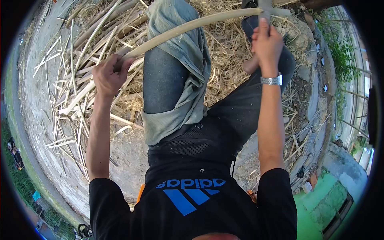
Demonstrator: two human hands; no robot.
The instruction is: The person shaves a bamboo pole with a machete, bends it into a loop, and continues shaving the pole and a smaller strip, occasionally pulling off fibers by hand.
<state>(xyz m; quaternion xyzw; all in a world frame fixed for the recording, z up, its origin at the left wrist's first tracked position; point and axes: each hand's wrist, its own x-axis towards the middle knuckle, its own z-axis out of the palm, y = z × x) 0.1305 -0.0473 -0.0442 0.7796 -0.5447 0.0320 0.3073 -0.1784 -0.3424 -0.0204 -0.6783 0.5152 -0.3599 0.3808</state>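
A long, pale bamboo strip (180, 30) arches across the upper part of the view, over my cloth-covered knee. My left hand (110, 74) is closed around its left end. In my right hand (267, 46) is a knife, its rounded brown handle (251, 65) sticking out below the fist. The knife's blade (265, 10) points away from me and crosses the strip near its right end, touching or very close to it. A grey-green cloth (176, 52) lies draped over my left leg under the strip.
Split bamboo strips (76, 84) lie in a loose heap on the left. Curly shavings (222, 60) cover the ground between my legs. Rough concrete ground (126, 156) shows near me. A green wall (324, 200) stands at lower right, with plants (344, 60) at upper right.
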